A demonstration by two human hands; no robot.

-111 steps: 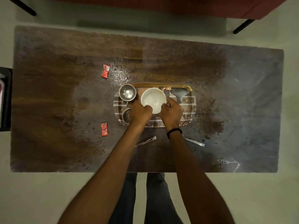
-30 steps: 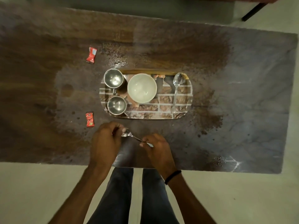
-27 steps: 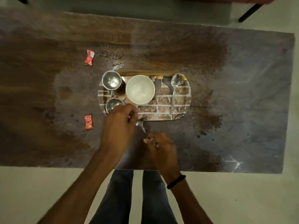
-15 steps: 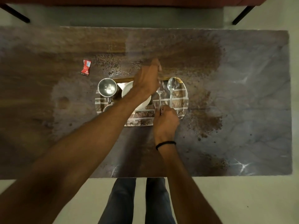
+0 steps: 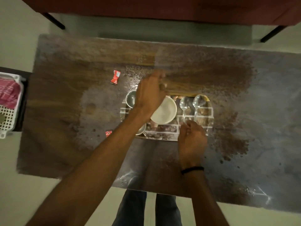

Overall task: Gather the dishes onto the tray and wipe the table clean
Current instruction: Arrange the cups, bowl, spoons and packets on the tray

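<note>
At the 9 o'clock edge of the table (image 5: 65,111), a white basket (image 5: 6,118) holds a red cloth (image 5: 9,93), likely the wiper. 2 red wrappers lie loose, the far wrapper (image 5: 115,77) at 11 o'clock of the tray (image 5: 210,115) and the near wrapper (image 5: 108,133) at 8 o'clock. A steel cup (image 5: 131,99) stands at the tray's 9 o'clock end. The left hand (image 5: 150,93) reaches over it toward the far rim with curled fingers, too blurred to tell what it grips. The white bowl (image 5: 166,111) sits at the centre; it is stiff and breakable, best lifted by its rim. Toward 3 o'clock, the right hand (image 5: 192,137) pinches the handle tip of the first spoon (image 5: 184,105), beside the second spoon (image 5: 197,102). Both are thin, slick steel, surest held by the handle. Crumbs (image 5: 232,144) litter the table.
</note>
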